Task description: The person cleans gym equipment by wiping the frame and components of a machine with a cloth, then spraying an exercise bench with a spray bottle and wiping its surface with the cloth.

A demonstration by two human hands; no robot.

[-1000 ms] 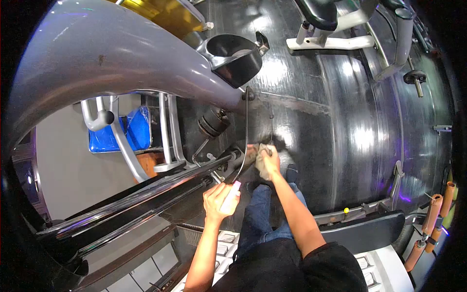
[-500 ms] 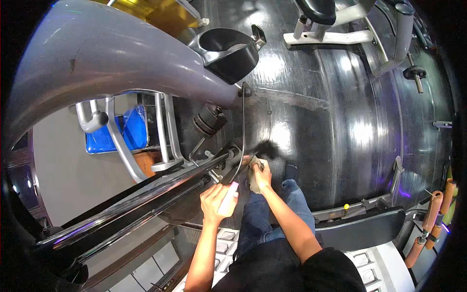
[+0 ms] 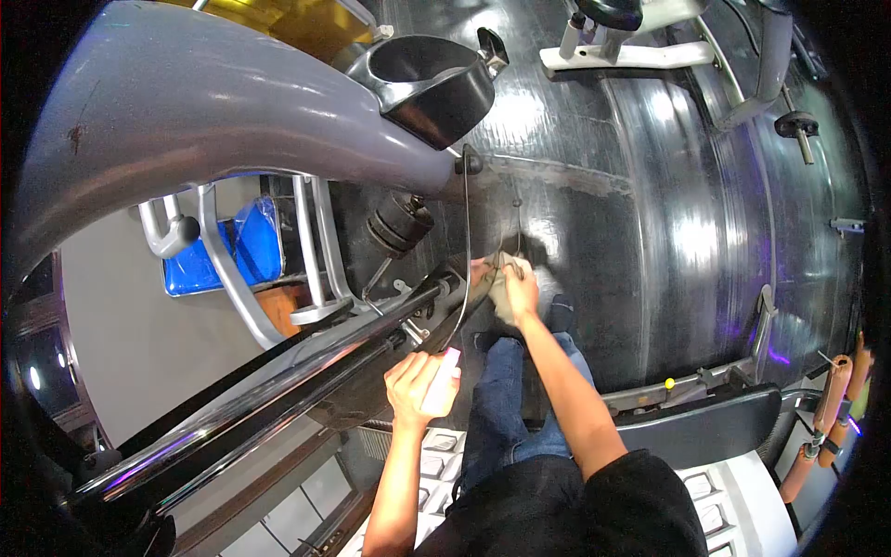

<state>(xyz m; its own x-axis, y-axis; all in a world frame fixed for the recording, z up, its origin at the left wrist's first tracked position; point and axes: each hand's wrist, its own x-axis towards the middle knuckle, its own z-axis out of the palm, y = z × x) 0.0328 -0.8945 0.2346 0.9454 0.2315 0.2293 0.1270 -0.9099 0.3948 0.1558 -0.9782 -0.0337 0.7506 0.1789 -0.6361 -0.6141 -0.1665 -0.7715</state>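
My right hand is closed on a crumpled beige-grey cloth. The cloth lies against the dark lower frame of the exercise machine, low over the floor. My left hand is curled in a fist beside the lower end of a thin curved cable. A pale, pinkish-white thing shows along that hand's thumb side; glare hides what kind it is. Two chrome guide rods run diagonally up to just left of this hand.
A thick grey machine frame with a black cup holder arches overhead at the upper left. A black padded bench is at my right. Other gym equipment stands on the black rubber floor.
My right hand and the cloth have moved forward and slightly right along the frame, away from my body. My left hand stays in nearly the same place.
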